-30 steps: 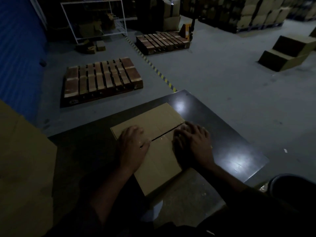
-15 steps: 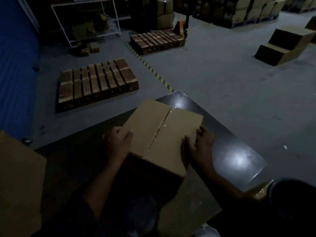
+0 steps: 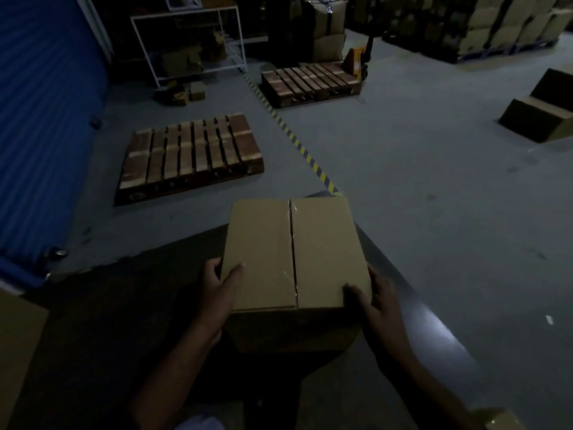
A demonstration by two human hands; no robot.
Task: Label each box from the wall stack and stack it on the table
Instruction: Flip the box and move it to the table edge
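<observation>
A brown cardboard box (image 3: 279,252) with a taped centre seam is held up above the dark table (image 3: 102,321), its top facing me. My left hand (image 3: 218,293) grips its near left corner, thumb on the top face. My right hand (image 3: 372,302) grips the near right corner, thumb on the top and fingers down the side. The box's underside is hidden. I see no label on the top.
Part of another cardboard box (image 3: 18,346) shows at the left edge and one corner (image 3: 502,420) at the bottom right. Two wooden pallets (image 3: 189,153) (image 3: 310,82) lie on the grey floor beyond, with a striped floor line (image 3: 304,150) between them.
Both hands went from lying flat on the box top to gripping its sides. The box rose off the table and turned so its seam runs away from me.
</observation>
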